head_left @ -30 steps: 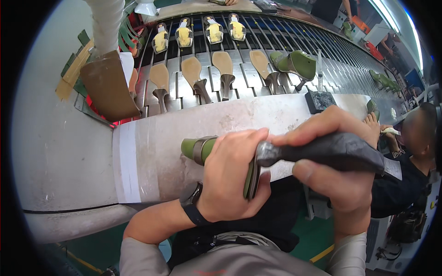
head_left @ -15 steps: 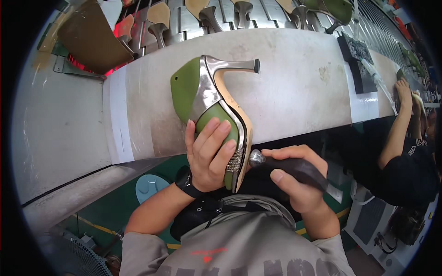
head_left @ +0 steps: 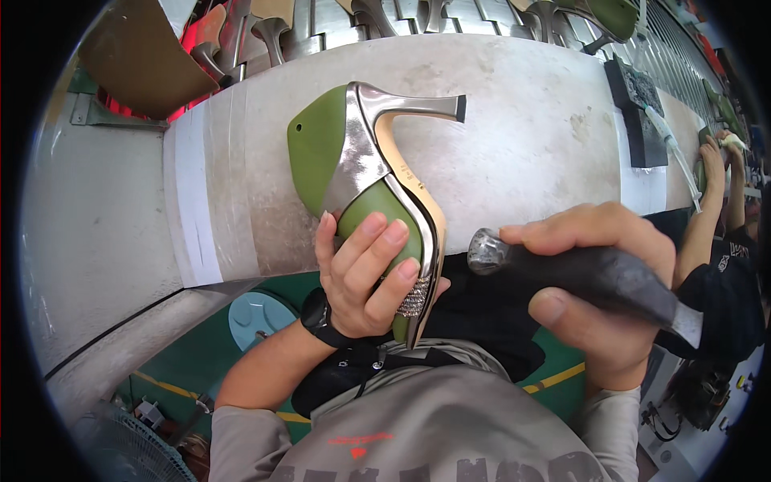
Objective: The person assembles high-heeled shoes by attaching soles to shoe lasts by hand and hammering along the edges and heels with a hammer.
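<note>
My left hand [head_left: 361, 281] is wrapped round the front part of a silver high-heeled shoe [head_left: 363, 153], which is tilted on its side with the heel toward the right. The shoe sits on a green shoe last [head_left: 316, 153] with a small hole near its top. A glittering strap [head_left: 414, 297] crosses the toe end, and the tan sole edge faces right. To the right of the shoe, apart from it, my right hand [head_left: 614, 321] grips a black-bodied hand tool [head_left: 590, 277]. The tool has a rounded metal knob at one end and a flat metal tip at the other.
A pale worktop [head_left: 514, 120] spans the view. Behind it a slatted metal conveyor [head_left: 474, 18] carries several heeled pieces. At the right stand a black block [head_left: 638, 120] and a white tube-like tool [head_left: 675, 157]. Another person's arm [head_left: 711, 193] works at the far right.
My right hand has pulled the tool away from the sole edge, to the right and closer to the camera. The shoe in my left hand has barely shifted.
</note>
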Demonstrator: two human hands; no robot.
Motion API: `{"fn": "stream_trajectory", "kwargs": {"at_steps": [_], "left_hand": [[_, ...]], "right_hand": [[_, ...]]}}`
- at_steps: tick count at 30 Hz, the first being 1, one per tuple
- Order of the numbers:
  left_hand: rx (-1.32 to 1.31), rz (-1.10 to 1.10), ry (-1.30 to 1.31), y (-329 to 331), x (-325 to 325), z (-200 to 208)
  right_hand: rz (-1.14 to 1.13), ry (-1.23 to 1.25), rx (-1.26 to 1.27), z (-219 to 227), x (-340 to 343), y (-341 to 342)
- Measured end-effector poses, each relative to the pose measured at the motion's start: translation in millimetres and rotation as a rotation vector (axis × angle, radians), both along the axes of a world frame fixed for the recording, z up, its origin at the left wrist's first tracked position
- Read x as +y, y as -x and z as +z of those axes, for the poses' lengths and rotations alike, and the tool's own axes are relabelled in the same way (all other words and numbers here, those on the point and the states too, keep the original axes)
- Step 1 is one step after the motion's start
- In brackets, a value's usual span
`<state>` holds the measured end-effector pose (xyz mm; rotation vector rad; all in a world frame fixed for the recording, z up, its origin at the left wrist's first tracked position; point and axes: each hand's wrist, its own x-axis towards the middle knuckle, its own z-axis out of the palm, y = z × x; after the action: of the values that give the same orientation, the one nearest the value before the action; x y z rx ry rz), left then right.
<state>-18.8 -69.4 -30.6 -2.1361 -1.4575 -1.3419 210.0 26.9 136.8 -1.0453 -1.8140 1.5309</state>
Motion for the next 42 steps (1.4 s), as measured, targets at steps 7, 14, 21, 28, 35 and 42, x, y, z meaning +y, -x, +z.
{"fn": "stream_trajectory", "kwargs": {"at_steps": [7, 14, 21, 28, 35, 42], "left_hand": [[-0.005, -0.034, 0.065, 4, -5, 6], [-0.022, -0.034, 0.057, 4, -5, 3], [-0.044, -0.042, 0.061, 1, -3, 6], [0.148, -0.091, 0.106, 15, -7, 7], [0.125, -0.077, 0.073, 12, -6, 2], [-0.085, -0.036, 0.028, -4, 0, 3]], "right_hand": [[0.224, 0.138, -0.131, -8, 27, 29], [0.308, -0.211, -0.085, -16, 11, 27], [0.192, -0.353, 0.06, -38, -30, 21], [0.207, -0.348, 0.127, -60, -93, 24], [-0.025, -0.138, 0.24, -42, -73, -7], [-0.068, -0.015, 0.239, -55, -36, 15]]}}
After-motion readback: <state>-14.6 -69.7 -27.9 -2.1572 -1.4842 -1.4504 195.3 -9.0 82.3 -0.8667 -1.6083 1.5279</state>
